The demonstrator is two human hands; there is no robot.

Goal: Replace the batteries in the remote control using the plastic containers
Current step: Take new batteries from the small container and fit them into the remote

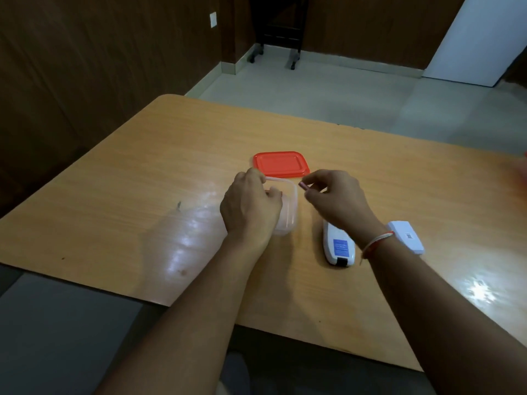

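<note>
A clear plastic container (288,212) sits open on the wooden table (171,155), and my left hand (251,206) grips its near-left rim. Its orange lid (281,163) lies flat just behind it. My right hand (336,201) hovers to the right of the container and pinches a small reddish battery (302,186) between thumb and fingers. The white remote control (338,248) lies back-side up under my right wrist, showing a blue label. Its white battery cover (406,236) rests on the table to the right of the wrist.
The table's near edge runs across the bottom of the view, with grey floor below. A blurred orange object (523,163) peeks in at the right edge. Beyond the table are pale floor tiles, a wheeled stand (278,49) and dark wall panels.
</note>
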